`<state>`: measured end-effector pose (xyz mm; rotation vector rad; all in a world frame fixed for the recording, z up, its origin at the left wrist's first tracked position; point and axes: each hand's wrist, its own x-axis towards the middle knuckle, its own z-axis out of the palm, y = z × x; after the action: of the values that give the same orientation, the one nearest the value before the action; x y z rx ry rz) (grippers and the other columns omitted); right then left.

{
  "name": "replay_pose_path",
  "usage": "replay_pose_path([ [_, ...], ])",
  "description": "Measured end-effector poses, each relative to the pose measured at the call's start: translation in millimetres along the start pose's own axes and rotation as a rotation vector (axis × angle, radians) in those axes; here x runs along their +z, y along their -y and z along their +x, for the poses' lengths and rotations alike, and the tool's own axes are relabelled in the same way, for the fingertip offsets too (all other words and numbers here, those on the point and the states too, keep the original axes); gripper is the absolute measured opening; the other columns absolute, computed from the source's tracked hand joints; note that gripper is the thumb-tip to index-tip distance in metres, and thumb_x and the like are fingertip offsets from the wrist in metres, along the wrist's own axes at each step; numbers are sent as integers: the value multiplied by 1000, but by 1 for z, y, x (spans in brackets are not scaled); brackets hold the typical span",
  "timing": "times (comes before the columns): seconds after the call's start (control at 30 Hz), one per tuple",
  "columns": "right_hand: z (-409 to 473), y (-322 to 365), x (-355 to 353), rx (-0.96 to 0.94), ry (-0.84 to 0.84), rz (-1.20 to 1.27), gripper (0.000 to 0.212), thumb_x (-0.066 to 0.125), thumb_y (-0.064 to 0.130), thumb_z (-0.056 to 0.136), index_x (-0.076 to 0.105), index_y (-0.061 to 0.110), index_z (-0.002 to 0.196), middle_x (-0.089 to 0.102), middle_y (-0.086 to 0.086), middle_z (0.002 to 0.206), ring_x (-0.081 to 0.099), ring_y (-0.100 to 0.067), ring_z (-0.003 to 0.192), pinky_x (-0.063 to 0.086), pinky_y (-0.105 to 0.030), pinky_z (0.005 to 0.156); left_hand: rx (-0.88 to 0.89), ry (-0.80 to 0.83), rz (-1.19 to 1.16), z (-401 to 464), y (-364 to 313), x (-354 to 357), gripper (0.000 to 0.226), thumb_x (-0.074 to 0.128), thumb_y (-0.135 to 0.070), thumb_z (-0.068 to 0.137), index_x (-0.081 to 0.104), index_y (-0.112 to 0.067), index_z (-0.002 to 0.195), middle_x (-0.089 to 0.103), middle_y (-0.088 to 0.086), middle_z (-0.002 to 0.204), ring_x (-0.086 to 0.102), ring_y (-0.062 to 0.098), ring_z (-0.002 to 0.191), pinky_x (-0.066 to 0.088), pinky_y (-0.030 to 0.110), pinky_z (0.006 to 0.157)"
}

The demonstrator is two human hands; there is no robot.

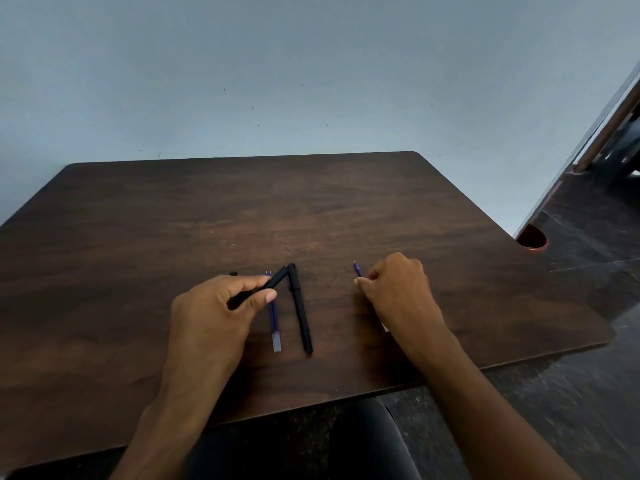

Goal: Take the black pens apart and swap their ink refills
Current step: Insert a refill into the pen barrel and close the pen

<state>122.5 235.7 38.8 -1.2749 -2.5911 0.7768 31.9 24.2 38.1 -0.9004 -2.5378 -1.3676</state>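
I see my left hand (214, 306) pinching a black pen barrel (273, 282) between thumb and fingers, tilted up off the bench (138, 237). Two blue refills (274, 323) lie just right of that hand, with a whole black pen (300, 310) beside them. My right hand (398, 289), well apart, is curled around another blue refill (357, 269), whose tip pokes out.

Left hand (211, 306) pinching a black pen barrel (273, 282) above two blue refills (274, 320); capped black pen (300, 313) alongside on the dark wooden table (346, 202); right hand (398, 289) gripping a third refill (357, 270)
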Motion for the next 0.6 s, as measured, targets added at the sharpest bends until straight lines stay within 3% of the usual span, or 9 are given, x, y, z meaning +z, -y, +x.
replay_pose_path([
  [0.07, -3, 2, 0, -37, -61, 7, 23, 69, 31, 92, 73, 10, 97, 59, -1, 75, 57, -14, 69, 50, -30, 67, -23, -12, 2, 0, 4, -4, 25, 76, -26, 77, 74, -27, 102, 52, -37, 83, 47, -33, 82, 31, -11, 71],
  [0.2, -12, 16, 1, -140, -111, 19, 15, 67, 27, 93, 75, 15, 86, 68, 1, 77, 62, -11, 67, 52, -28, 63, -60, -30, 10, -1, 11, -13, 25, 76, -28, 77, 73, -30, 102, 55, -37, 82, 51, -29, 83, 36, -7, 69],
  [0.33, -23, 37, 9, -246, -80, 42, 18, 67, 29, 94, 70, 24, 77, 67, 9, 68, 63, -5, 58, 58, -27, 58, -89, -77, -19, -1, 17, -21, 24, 78, -27, 77, 75, -29, 101, 62, -30, 84, 58, -20, 84, 41, -4, 69],
  [0.43, -27, 55, 21, -257, 6, 63, 16, 67, 30, 94, 72, 24, 80, 69, 9, 71, 64, -6, 60, 59, -29, 62, -118, -85, -32, -1, 21, -27, 25, 77, -24, 77, 75, -27, 102, 61, -29, 84, 57, -22, 85, 39, -6, 64],
  [0.6, -29, 77, 42, -264, 103, 30, 17, 68, 29, 90, 74, 23, 76, 70, 7, 72, 66, -8, 67, 61, -35, 69, -140, -90, -3, -3, 27, -31, 25, 78, -26, 77, 75, -29, 102, 67, -24, 89, 57, -20, 83, 35, -8, 73],
])
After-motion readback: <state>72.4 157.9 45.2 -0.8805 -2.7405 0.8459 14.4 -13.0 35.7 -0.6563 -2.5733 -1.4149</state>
